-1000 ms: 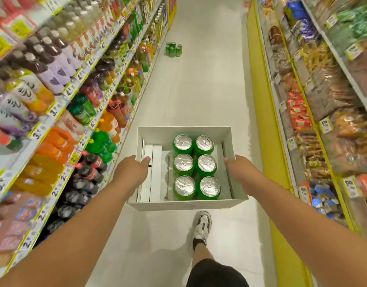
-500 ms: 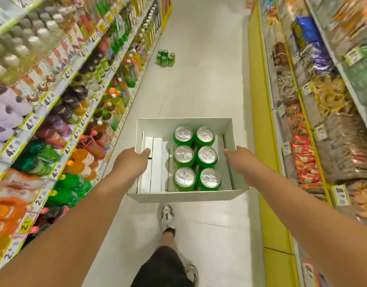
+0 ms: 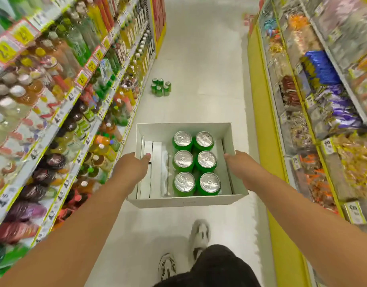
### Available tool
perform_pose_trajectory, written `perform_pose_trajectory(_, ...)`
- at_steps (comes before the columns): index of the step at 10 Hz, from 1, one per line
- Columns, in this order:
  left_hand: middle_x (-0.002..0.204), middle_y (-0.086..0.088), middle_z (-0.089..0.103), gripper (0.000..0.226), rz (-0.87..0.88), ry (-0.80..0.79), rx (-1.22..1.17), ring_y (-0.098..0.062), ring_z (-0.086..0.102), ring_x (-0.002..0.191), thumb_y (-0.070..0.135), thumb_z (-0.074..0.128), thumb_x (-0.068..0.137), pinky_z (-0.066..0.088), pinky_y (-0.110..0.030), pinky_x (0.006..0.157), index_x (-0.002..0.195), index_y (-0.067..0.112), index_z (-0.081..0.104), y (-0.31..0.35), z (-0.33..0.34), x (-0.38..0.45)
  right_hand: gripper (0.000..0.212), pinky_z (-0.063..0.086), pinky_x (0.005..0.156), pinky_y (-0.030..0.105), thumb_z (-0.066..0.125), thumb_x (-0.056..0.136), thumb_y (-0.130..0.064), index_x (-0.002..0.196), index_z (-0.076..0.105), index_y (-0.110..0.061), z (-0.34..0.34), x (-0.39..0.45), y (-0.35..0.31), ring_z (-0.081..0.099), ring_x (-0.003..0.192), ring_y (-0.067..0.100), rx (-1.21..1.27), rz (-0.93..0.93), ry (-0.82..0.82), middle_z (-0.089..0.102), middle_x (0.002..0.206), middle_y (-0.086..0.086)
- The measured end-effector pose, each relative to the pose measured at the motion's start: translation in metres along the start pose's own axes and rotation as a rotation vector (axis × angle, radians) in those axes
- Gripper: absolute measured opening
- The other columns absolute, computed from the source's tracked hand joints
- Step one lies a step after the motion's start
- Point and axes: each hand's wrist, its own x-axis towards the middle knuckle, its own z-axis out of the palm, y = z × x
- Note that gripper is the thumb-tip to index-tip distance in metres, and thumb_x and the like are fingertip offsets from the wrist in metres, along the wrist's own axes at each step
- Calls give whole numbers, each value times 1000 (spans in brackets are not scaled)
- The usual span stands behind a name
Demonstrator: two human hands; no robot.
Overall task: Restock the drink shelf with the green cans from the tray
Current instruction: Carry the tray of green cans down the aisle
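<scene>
Green cans (image 3: 196, 163): six upright, two by three, right half of white tray (image 3: 183, 128) | left hand (image 3: 130, 169) grip closed on tray's left wall, thumb inside | right hand (image 3: 239, 167) clasps right wall | cans between both grips, untouched | drink shelf (image 3: 70, 96) left of aisle

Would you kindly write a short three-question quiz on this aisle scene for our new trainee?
1. How many green cans stand in the white tray?
2. True or false: the left hand and right hand each grip a side wall of the tray.
3. The loose cluster of green cans on the floor stands: A) beside the drink shelf, B) against the snack shelf, C) behind the person.

Key: 1. Six, in two columns of three. 2. True. 3. A.
</scene>
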Motion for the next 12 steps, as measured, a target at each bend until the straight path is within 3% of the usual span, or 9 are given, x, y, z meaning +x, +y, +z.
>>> perform_pose_trajectory(2,144,-15,51,70,-21,4,-43,-36,49,129,54,51,95,43,-45,105,146,7,43,100,19,124,36,49,96,47,44,104,-17,132,54,3,-44,151,-83,54,123,44,35,-96,-5,57,134,27)
perform_pose_trajectory(3,144,-13,52,71,-44,22,-77,-36,50,128,57,51,92,44,-47,105,145,9,47,155,23,181,36,50,92,47,43,103,-16,131,54,3,-73,211,-129,58,115,43,4,-113,-48,58,132,27)
perform_pose_trajectory(4,147,-13,50,72,-61,16,-60,-35,48,131,60,49,92,42,-46,106,144,10,49,208,24,235,40,48,88,34,39,105,-17,141,49,-4,-102,275,-182,57,107,29,-35,-115,-88,55,139,19)
perform_pose_trajectory(5,148,-13,49,71,-91,32,-102,-36,46,132,58,50,93,42,-45,106,145,9,47,256,23,283,44,46,92,32,37,106,-20,149,42,-13,-126,329,-233,52,123,29,-85,-80,-72,50,145,8)
perform_pose_trajectory(6,147,-13,49,71,-113,50,-146,-36,48,130,57,52,93,44,-44,104,145,9,47,295,22,338,42,45,87,31,34,106,-15,147,45,-10,-141,383,-283,53,113,26,-133,-117,-104,51,144,10)
perform_pose_trajectory(7,145,-14,51,70,-128,67,-181,-37,50,128,55,54,93,45,-44,103,143,8,49,331,18,402,37,44,84,30,37,107,-18,141,49,-10,-147,440,-334,52,104,26,-114,-110,-82,56,136,9)
perform_pose_trajectory(8,145,-19,49,71,-119,79,-175,-39,48,129,53,54,95,43,-44,104,144,2,46,367,9,467,36,49,96,40,41,106,-20,136,52,-4,-147,494,-388,58,114,37,-92,-147,-81,60,129,18)
perform_pose_trajectory(10,134,-19,58,66,-154,102,-116,-39,54,120,56,50,95,48,-43,98,137,5,55,422,-29,581,36,48,97,47,42,104,-16,132,54,3,-146,581,-507,53,124,44,-121,-221,-96,56,134,28)
perform_pose_trajectory(12,133,-16,58,66,-272,160,-221,-37,56,115,58,48,95,50,-45,94,139,8,52,465,-69,671,28,53,97,48,44,100,-16,120,61,-6,-133,674,-625,63,111,40,-160,-244,-226,66,121,19)
